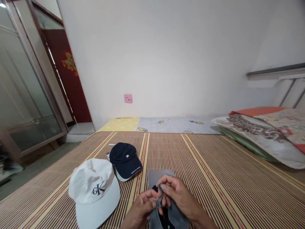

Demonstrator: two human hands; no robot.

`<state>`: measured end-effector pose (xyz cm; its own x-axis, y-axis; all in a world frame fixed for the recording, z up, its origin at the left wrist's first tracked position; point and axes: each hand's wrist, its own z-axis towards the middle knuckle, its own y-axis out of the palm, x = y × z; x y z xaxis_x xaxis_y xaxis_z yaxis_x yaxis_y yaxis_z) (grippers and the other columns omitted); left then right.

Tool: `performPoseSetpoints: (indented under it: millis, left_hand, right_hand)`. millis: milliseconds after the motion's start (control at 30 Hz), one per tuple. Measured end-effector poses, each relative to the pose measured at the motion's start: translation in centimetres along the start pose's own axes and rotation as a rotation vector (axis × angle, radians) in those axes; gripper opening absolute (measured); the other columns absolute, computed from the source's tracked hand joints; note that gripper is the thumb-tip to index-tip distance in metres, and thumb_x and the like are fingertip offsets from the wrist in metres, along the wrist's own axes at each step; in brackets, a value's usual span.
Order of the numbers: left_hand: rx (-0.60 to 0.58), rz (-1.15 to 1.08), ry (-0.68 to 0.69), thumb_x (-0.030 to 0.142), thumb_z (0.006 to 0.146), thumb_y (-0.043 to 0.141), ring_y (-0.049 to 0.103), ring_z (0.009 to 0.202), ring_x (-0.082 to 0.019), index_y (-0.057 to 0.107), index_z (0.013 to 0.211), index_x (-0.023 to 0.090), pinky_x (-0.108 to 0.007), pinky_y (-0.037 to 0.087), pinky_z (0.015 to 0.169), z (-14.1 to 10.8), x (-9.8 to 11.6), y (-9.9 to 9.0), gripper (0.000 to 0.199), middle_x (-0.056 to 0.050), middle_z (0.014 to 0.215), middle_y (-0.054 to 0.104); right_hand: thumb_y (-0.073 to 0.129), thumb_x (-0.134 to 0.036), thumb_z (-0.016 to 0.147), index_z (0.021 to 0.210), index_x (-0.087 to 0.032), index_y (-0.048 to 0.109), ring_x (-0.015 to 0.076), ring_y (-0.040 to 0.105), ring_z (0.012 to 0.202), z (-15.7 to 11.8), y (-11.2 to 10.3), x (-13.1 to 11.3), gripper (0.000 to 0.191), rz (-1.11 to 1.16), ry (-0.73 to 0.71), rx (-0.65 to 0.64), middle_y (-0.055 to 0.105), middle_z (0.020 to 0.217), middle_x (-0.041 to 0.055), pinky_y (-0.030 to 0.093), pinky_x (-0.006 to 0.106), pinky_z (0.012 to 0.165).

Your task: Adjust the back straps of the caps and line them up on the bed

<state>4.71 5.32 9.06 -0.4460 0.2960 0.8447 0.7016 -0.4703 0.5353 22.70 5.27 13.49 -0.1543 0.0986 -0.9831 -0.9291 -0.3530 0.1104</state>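
Note:
A grey cap (pixel 177 216) lies on the striped mat, its brim pointing away from me and its back opening towards me. My left hand (pixel 145 203) pinches the cap's back strap near its left end. From the other side, my right hand (pixel 175 190) grips the strap's loose end (pixel 160 190) between thumb and fingers. The fingers of both hands nearly meet and hide part of the strap and its fastening. To the left sits a white cap (pixel 95 187) with black letters. Just beyond it is a navy cap (pixel 125 159) with small white lettering.
The striped mat (pixel 202 165) covers the bed. Pillows and folded bedding (pixel 259 130) lie at the right. A pink note (pixel 128 98) is stuck to the white wall. A dark red door (pixel 63 73) and a glass-panelled door (pixel 21 95) stand at the left.

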Motion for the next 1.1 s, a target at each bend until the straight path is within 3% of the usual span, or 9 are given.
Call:
performPoseSetpoints:
  millis: [200, 467, 633, 767, 900, 1100]
  left_hand:
    - [-0.005, 0.031, -0.008, 0.042, 0.071, 0.093, 0.06, 0.057, -0.008, 0.076, 0.084, 0.015, -0.017, 0.023, 0.045, 0.5, -1.0, -1.2, 0.034, -0.007, 0.083, 0.075]
    - [-0.041, 0.049, -0.047, 0.046, 0.07, 0.093, 0.063, 0.058, -0.009, 0.078, 0.09, 0.015, -0.019, 0.024, 0.046, 0.5, -1.3, -0.7, 0.039, -0.01, 0.094, 0.077]
    - [0.052, 0.031, -0.011, 0.045, 0.074, 0.091, 0.054, 0.054, -0.007, 0.075, 0.082, 0.014, -0.018, 0.027, 0.049, 0.4, -1.3, -0.8, 0.036, -0.004, 0.071, 0.071]
    - [0.1, -0.023, -0.009, 0.045, 0.073, 0.092, 0.055, 0.055, -0.008, 0.071, 0.077, 0.013, -0.018, 0.036, 0.055, 0.5, -1.2, -0.4, 0.038, -0.003, 0.066, 0.069]
    - [0.129, -0.015, 0.017, 0.045, 0.074, 0.091, 0.052, 0.05, -0.007, 0.067, 0.076, 0.015, -0.017, 0.034, 0.052, 0.8, -1.7, -0.3, 0.039, 0.0, 0.06, 0.066]
    - [0.143, 0.123, 0.032, 0.051, 0.076, 0.087, 0.034, 0.04, -0.003, 0.063, 0.076, 0.016, -0.017, 0.019, 0.04, 1.2, -2.2, -0.5, 0.042, 0.001, 0.056, 0.067]
  right_hand:
    - [0.069, -0.061, 0.09, 0.097, -0.017, 0.073, 0.0073, 0.053, 0.051, 0.1, -0.3, 0.2, 0.045, -0.07, -0.002, 0.027, 0.065, 0.07, -0.0019, 0.037, 0.02, 0.051]
    - [0.073, -0.058, 0.087, 0.096, -0.018, 0.066, 0.0088, 0.055, 0.054, -0.6, -0.6, -0.9, 0.042, -0.06, 0.015, 0.001, 0.066, 0.072, -0.002, 0.042, 0.022, 0.056]
    - [0.07, -0.054, 0.089, 0.093, -0.017, 0.066, 0.01, 0.054, 0.056, -0.8, -0.5, -1.4, 0.037, -0.086, -0.006, 0.013, 0.065, 0.07, -0.0014, 0.042, 0.024, 0.058]
    - [0.069, -0.038, 0.087, 0.088, -0.017, 0.069, 0.011, 0.051, 0.057, -1.0, -0.1, -2.1, 0.021, -0.234, 0.005, 0.028, 0.056, 0.06, -0.0052, 0.039, 0.024, 0.058]
    - [0.066, -0.017, 0.082, 0.08, -0.018, 0.067, 0.0108, 0.047, 0.06, -1.3, 0.5, -3.0, 0.003, -0.401, 0.027, 0.076, 0.053, 0.062, -0.0057, 0.034, 0.023, 0.056]
    - [0.06, -0.001, 0.08, 0.074, -0.018, 0.063, 0.0106, 0.045, 0.058, -1.5, 1.0, -3.3, 0.018, -0.585, 0.08, 0.113, 0.049, 0.06, -0.0069, 0.032, 0.023, 0.054]
